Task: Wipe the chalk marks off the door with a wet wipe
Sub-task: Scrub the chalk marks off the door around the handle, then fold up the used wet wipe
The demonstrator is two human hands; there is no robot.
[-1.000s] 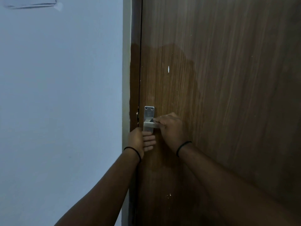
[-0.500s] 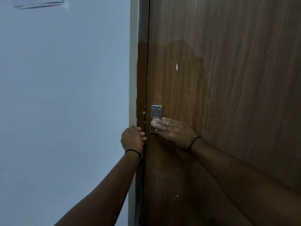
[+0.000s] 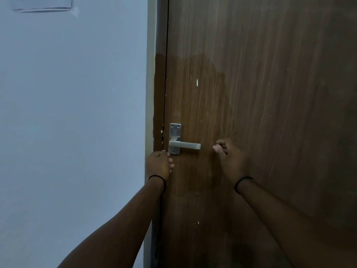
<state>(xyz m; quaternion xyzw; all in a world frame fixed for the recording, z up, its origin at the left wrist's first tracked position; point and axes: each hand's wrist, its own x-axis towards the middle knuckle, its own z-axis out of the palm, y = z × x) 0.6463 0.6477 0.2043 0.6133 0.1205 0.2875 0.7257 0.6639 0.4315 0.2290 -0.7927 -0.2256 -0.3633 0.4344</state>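
The brown wood-grain door (image 3: 260,113) fills the right of my view, a darker damp patch (image 3: 193,117) spreading around the brushed-metal lever handle (image 3: 184,145). My right hand (image 3: 230,160) has come off that handle and now sits just beside its tip, fingers curled shut; I cannot tell whether the wipe is inside. My left hand (image 3: 158,164) stays clenched at the door's edge. White flecks (image 3: 197,82) remain, so wiping likely continues.
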